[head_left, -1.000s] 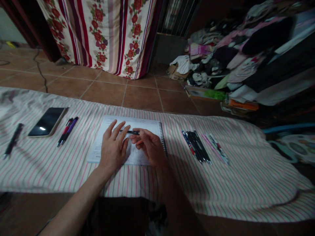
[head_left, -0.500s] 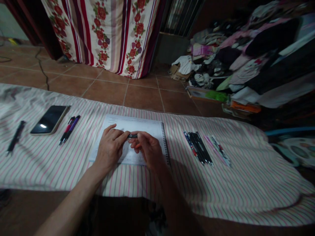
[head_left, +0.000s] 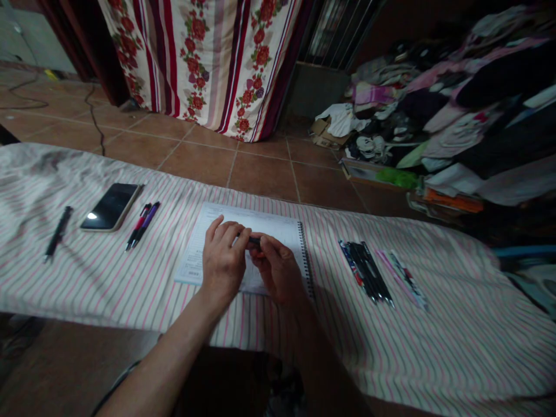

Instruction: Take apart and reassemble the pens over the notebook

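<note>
Both hands are over a spiral notebook with writing on its pages. A short dark pen lies between them, held at each end. My left hand pinches its left end, with the other fingers bent. The fingers of my right hand are closed round its right end. Much of the pen is hidden by the fingers. Right of the notebook lies a group of several dark pens, with pink and white pens beside them.
On the striped cloth at the left lie a phone, a red pen, a purple pen and a black pen. Beyond the cloth are a floral curtain and a heap of clothes.
The view has shifted, so the cloth and its objects appear further right. Both hands still hold the pen above the notebook, and less of the pen shows between the fingers.
</note>
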Demonstrator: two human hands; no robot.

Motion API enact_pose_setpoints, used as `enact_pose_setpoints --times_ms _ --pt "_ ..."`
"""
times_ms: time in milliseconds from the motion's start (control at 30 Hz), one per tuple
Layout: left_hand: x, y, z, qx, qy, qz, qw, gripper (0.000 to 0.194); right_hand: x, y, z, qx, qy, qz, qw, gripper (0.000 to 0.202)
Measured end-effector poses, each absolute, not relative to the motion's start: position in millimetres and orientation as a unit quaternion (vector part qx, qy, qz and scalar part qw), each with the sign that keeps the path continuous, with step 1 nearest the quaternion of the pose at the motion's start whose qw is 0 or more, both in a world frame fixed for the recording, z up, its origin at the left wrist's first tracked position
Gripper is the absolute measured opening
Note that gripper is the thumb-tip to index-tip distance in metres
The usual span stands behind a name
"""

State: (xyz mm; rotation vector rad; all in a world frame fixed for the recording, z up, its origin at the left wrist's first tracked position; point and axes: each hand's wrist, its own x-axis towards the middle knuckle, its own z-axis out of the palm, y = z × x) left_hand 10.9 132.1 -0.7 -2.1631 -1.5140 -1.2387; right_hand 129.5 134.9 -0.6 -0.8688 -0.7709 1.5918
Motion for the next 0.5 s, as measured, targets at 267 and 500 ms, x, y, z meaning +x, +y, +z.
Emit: enact_pose_setpoints --times_ms 267,500 --pt "32 118 3 -0.456 -0.593 -0.618 -0.244 0.017 137 138 6 -0.415 -0.327 0.61 0.591 0.026" --pt "44 119 4 -0.108 -0.284 -0.616 -0.727 0.024 131 134 3 -0.414 -0.367 0.599 0.579 0.027"
